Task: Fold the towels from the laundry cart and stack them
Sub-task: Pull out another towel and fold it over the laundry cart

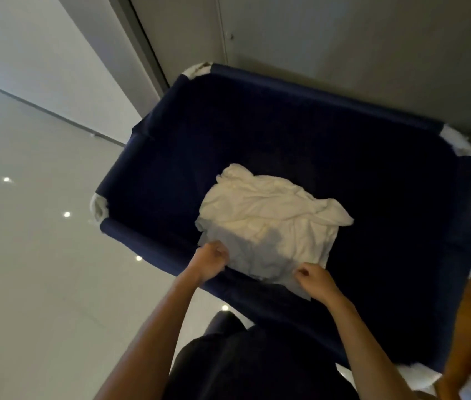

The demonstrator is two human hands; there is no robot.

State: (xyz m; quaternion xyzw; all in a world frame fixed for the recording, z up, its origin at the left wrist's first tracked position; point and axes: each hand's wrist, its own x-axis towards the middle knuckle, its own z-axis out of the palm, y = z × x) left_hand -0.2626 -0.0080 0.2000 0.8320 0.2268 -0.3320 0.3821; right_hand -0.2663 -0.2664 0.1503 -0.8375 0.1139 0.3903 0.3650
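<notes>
Both hands gripped a crumpled white towel (pixel 268 223) in the navy laundry cart (pixel 147 174).
The left hand (pixel 209 259) and right hand (pixel 313 280) each pinched its near edge.

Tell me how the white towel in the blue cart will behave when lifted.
Probably floppy: the white towel lies crumpled with soft creases, so it should sag between the left hand and right hand gripping its near edge. Likely light, since it looks thin. It may drag on the blue fabric of the laundry cart.
</notes>
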